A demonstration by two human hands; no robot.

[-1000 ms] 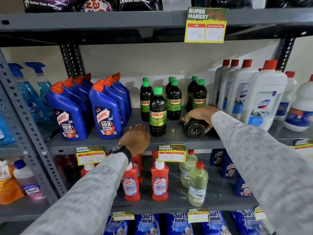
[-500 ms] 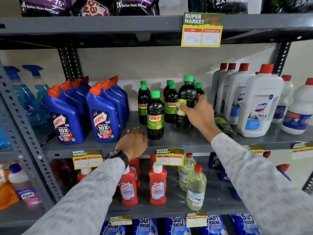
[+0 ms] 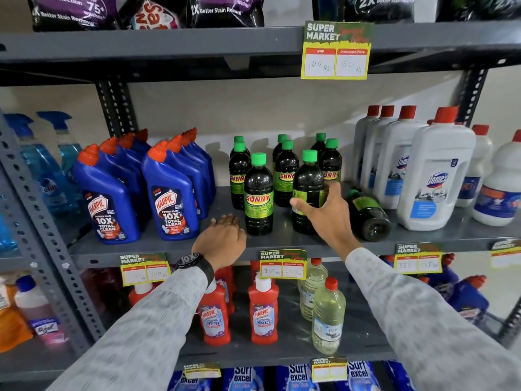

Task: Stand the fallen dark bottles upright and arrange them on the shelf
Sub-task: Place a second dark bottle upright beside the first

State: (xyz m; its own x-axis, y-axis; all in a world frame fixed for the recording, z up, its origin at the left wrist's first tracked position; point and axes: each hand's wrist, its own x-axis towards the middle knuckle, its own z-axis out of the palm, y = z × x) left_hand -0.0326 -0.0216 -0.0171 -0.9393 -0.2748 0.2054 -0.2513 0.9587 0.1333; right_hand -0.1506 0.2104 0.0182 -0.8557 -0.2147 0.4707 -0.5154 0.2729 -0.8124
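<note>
Dark bottles with green caps and green SUNNY labels stand in rows on the grey middle shelf (image 3: 158, 246). My right hand (image 3: 327, 213) is wrapped around one upright dark bottle (image 3: 308, 179) at the front of the right row, its base resting on the shelf. Beside it, to the right, another dark bottle (image 3: 368, 214) lies on its side with its bottom toward me. The front bottle of the left row (image 3: 258, 196) stands upright next to my left hand (image 3: 222, 239), which rests flat on the shelf's front edge and holds nothing.
Blue Harpic bottles (image 3: 169, 193) crowd the left of the shelf, white Domex bottles (image 3: 434, 176) the right, close to the fallen bottle. Price tags (image 3: 282, 265) hang on the shelf edge. Red Harpic and pale bottles stand on the shelf below; detergent bags sit above.
My right hand lifted a lying bottle upright and has set it down at the front of the right row. A second fallen bottle has come into sight. My left hand stayed put.
</note>
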